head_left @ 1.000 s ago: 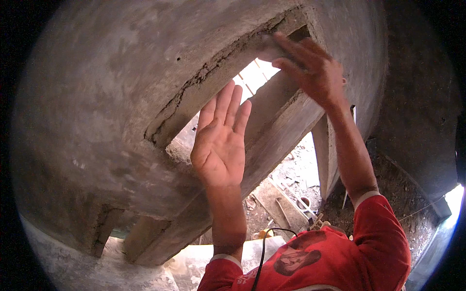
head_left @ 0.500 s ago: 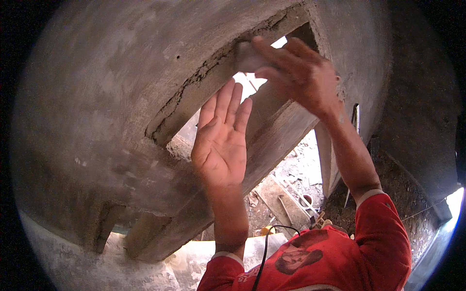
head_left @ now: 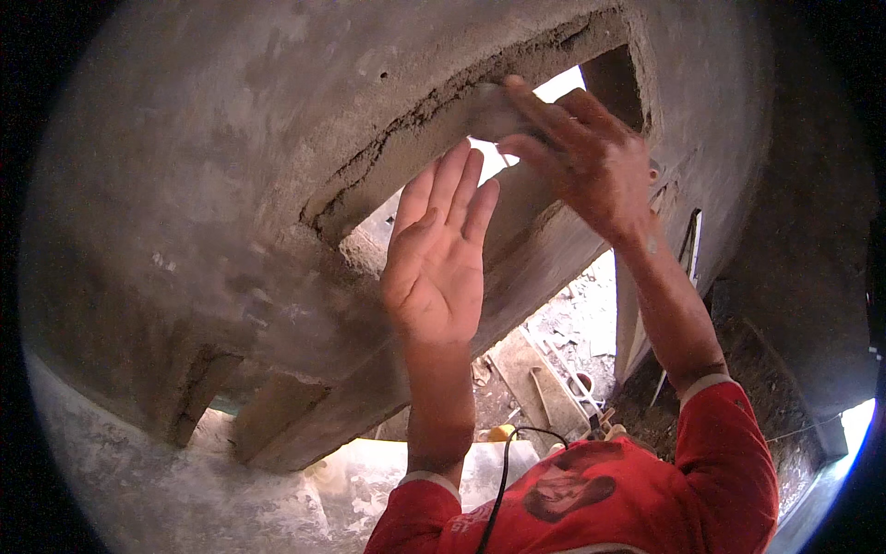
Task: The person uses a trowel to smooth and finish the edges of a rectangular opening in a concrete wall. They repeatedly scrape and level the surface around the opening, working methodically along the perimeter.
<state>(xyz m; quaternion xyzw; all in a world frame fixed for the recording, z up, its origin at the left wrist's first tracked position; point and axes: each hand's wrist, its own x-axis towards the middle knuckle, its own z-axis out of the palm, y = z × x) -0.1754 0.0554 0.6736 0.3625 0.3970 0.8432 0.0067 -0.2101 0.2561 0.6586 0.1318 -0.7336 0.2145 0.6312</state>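
Note:
A long slot-like opening (head_left: pixel 420 129) cuts through a grey cement wall (head_left: pixel 212 166), with rough, cracked mortar along its upper edge. My right hand (head_left: pixel 595 162) reaches up to this edge, its index finger and thumb around a blurred grey thing (head_left: pixel 494 111) that lies against the inner face of the opening. Motion smears that thing, so its kind cannot be made out. Below and to the left, my left hand (head_left: pixel 438 254) is raised, palm showing and fingers stretched, in front of the opening's lower side. Nothing is in it.
Beneath the opening runs a thick cement ledge (head_left: pixel 526 263). A smaller gap (head_left: pixel 214 427) sits low at the left. Boards (head_left: pixel 531 379), a round container (head_left: pixel 581 380) and rubble lie on the ground far below. A black cable (head_left: pixel 506 475) hangs over my red shirt (head_left: pixel 591 499).
The view has shifted, so the wall and its opening appear farther right. Both hands remain at the opening, with the blurred grey thing still at its upper edge.

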